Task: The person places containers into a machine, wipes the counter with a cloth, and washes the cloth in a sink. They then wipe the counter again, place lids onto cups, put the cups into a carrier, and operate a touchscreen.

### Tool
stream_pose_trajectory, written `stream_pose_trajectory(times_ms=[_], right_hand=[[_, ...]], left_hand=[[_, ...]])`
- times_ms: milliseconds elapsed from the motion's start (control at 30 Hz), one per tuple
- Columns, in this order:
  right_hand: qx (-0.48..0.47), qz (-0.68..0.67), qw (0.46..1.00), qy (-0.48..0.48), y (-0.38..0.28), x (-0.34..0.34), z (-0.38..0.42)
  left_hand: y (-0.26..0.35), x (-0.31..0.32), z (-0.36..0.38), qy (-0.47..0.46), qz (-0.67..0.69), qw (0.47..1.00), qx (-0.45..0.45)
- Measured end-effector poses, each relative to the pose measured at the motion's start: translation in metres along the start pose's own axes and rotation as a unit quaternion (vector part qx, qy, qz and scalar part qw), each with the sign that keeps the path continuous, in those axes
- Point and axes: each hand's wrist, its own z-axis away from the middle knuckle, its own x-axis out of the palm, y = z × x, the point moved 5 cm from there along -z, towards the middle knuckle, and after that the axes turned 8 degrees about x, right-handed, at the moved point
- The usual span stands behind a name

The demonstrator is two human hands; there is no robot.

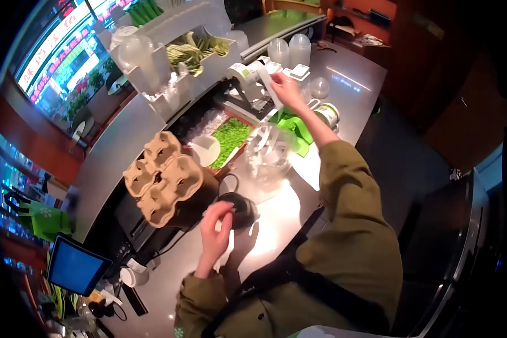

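Observation:
My right hand (287, 91) reaches to the back of the counter, fingers pinched on a white paper strip (271, 84). The strip hangs beside a white roll (242, 73) at a dark-framed holder (243, 100). My left hand (215, 228) is nearer my body, its fingers curled together; what they hold, if anything, is hidden. Just beside it is a round black object (241, 210) on the lit counter. Below my right forearm lie a crumpled bright green item (296, 132) and a bundle of clear plastic (268, 151).
Cardboard cup carriers (163, 176) are stacked left of centre. Behind them are a tray of chopped green bits (231, 137) and a white bin of green-yellow packets (194, 53). Clear cups (299, 52) stand at the back. A blue-screened tablet (78, 265) is at lower left.

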Motion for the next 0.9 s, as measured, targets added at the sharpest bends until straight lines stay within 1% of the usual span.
stream_pose_trajectory(times_ms=[33,100,133,167,233,300,367,433,467,500,567,600,633,667,700,733,767,800,833,900], right_hand=[[0.0,0.02,1.0,0.002,0.009,0.012,-0.02],[0.052,0.103,0.993,0.004,0.033,0.034,-0.056],[0.131,0.119,0.983,-0.049,0.043,0.04,-0.066],[0.164,0.145,0.975,-0.048,0.044,0.036,-0.072],[0.106,0.114,0.987,-0.043,0.034,0.017,-0.07],[0.057,0.042,0.996,-0.055,0.021,-0.01,-0.056],[0.079,-0.07,0.99,-0.099,0.022,-0.032,-0.036],[0.107,-0.125,0.976,-0.144,0.015,-0.051,-0.016],[0.124,-0.151,0.967,-0.165,0.013,-0.058,-0.006],[0.106,-0.136,0.969,-0.176,0.011,-0.064,0.001],[0.062,-0.109,0.973,-0.193,0.001,-0.074,0.008],[0.058,-0.035,0.974,-0.218,-0.009,-0.083,0.01],[-0.022,0.01,0.984,-0.178,-0.013,-0.085,0.003],[-0.101,0.057,0.984,-0.137,-0.017,-0.088,-0.006],[-0.176,0.104,0.974,-0.094,-0.02,-0.089,-0.014],[-0.233,0.122,0.96,-0.096,-0.033,-0.086,-0.028],[-0.324,0.124,0.931,-0.111,-0.041,-0.076,-0.04],[-0.377,0.099,0.906,-0.167,-0.042,-0.06,-0.049],[-0.419,0.117,0.877,-0.202,-0.046,-0.046,-0.055],[-0.471,0.184,0.82,-0.268,-0.047,-0.025,-0.062]], left_hand=[[0.007,0.016,-0.024,-0.018,-0.005,1.0,0.016],[0.011,0.041,-0.067,-0.038,-0.051,0.997,0.046],[0.009,0.05,-0.088,-0.051,-0.053,0.997,0.034],[0.008,0.056,-0.107,-0.064,-0.056,0.996,0.023],[-0.019,0.067,-0.133,-0.035,0.051,0.994,-0.089],[-0.052,0.085,-0.162,-0.017,0.14,0.981,-0.136],[-0.066,0.107,-0.206,-0.033,0.073,0.993,-0.092],[-0.085,0.139,-0.248,0.038,0.066,0.995,-0.071],[-0.093,0.156,-0.267,0.061,0.136,0.972,-0.183],[-0.1,0.172,-0.279,0.083,0.203,0.932,-0.29],[-0.126,0.188,-0.295,0.143,0.235,0.919,-0.281],[-0.14,0.194,-0.299,0.171,0.251,0.913,-0.274],[-0.139,0.191,-0.302,0.21,0.192,0.932,-0.224],[-0.139,0.191,-0.302,0.215,0.162,0.942,-0.2],[-0.14,0.192,-0.301,0.218,0.133,0.95,-0.177],[-0.14,0.193,-0.299,0.19,0.074,0.966,-0.158],[-0.14,0.195,-0.298,0.16,0.013,0.977,-0.138],[-0.128,0.195,-0.296,0.156,-0.03,0.978,-0.132],[-0.131,0.198,-0.295,0.146,-0.092,0.98,-0.102],[-0.119,0.197,-0.293,0.124,-0.128,0.981,-0.076]])
